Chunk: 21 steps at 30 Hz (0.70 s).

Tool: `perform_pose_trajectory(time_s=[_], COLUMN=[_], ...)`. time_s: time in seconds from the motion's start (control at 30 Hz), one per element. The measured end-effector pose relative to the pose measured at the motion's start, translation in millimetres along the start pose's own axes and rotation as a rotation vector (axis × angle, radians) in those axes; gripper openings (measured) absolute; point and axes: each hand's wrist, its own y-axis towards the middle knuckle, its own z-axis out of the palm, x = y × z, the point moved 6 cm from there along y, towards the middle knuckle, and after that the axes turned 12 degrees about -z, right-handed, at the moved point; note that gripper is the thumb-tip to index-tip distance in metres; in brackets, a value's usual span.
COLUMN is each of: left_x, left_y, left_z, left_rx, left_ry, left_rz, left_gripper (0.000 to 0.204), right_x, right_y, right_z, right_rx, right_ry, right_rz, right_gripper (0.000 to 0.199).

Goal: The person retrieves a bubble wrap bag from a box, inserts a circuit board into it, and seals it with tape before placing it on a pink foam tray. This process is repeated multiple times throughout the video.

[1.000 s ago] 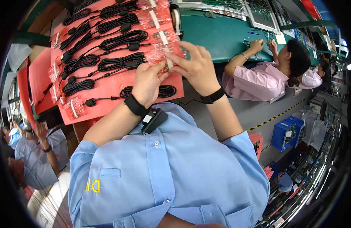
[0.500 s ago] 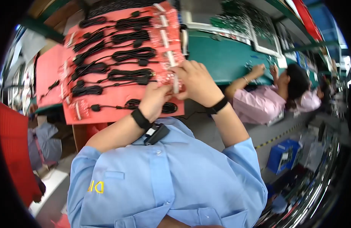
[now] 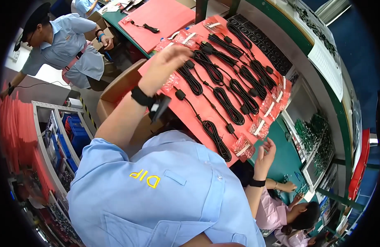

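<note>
Coiled black cables (image 3: 239, 96) with small block-shaped lumps along them lie in rows across a pink foam sheet (image 3: 190, 119). Their ends are wrapped in red-tinted bubble wrap closed with white strips. My left hand (image 3: 167, 66), slightly blurred, hovers over the sheet's left edge beside a wrapped end (image 3: 170, 82); its fingers reach out with nothing visible in them. Beyond the sheet's near right corner is my right hand (image 3: 264, 158), thumb and fingers apart. It is close to another bubble-wrapped end (image 3: 243, 148) and appears not to hold it.
Another pink sheet (image 3: 161, 24) with one cable lies on the green bench at the back left. A cardboard box (image 3: 115, 88) stands below the left edge. A co-worker in blue (image 3: 72, 45) stands at left; one in pink (image 3: 276, 210) works at right near framed green boards (image 3: 313, 136).
My hands were together at a wrapped end on the sheet's right side; now they are far apart and off it. The view has swung round, so the sheet appears turned.
</note>
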Motion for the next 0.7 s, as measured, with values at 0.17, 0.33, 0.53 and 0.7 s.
perform_pose_trajectory(time_s=[0.17,0.33,0.53,0.7], left_x=[104,111,86,67], left_y=[47,56,69,68], left_z=[-129,-114,-125,-124], left_rx=[-0.650,-0.248,0.010,0.142], left_ry=[0.685,0.641,0.362,0.165], left_rz=[-0.152,-0.361,-0.384,-0.417], left_gripper=[0.047,0.059,0.044,0.036], right_x=[-52,-27,-21,17], right_y=[21,24,64,81], right_z=[20,24,55,49], right_rx=[0.118,-0.028,0.086,0.079], right_ry=[0.100,0.248,0.870,0.690], right_rz=[0.050,0.191,0.388,0.210], right_gripper=[0.049,0.042,0.043,0.049])
